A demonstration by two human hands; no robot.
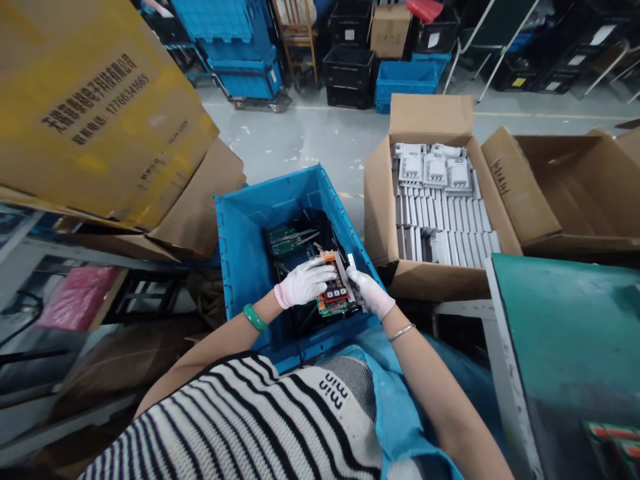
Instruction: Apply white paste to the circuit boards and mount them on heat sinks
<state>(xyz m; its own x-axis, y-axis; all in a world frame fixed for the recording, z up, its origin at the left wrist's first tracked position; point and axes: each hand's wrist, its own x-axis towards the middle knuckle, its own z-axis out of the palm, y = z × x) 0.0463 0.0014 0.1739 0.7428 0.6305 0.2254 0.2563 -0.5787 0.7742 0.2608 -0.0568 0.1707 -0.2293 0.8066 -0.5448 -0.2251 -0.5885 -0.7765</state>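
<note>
Black-and-white striped knitwear (240,427) is seen nearest the camera; beyond it, a red, orange and green circuit-board assembly (335,285) is held in the open blue plastic crate (239,257). The assembly is gripped by the white-gloved left hand (309,283) and touched at its grey metal side by the white-gloved right hand (371,292), whose finger closure cannot be determined. Another green circuit board (284,244) is contained in the crate, and stacked pale-grey units (443,212) are packed in an open brown cardboard carton (435,279) to the right.

circuit board (331,309): green, face up, held over blue crate (250,247)
terminal strip (327,255): orange, at far end
red block (337,292): three pale squares in a row
metal strip (345,275): grey, along right side
</note>
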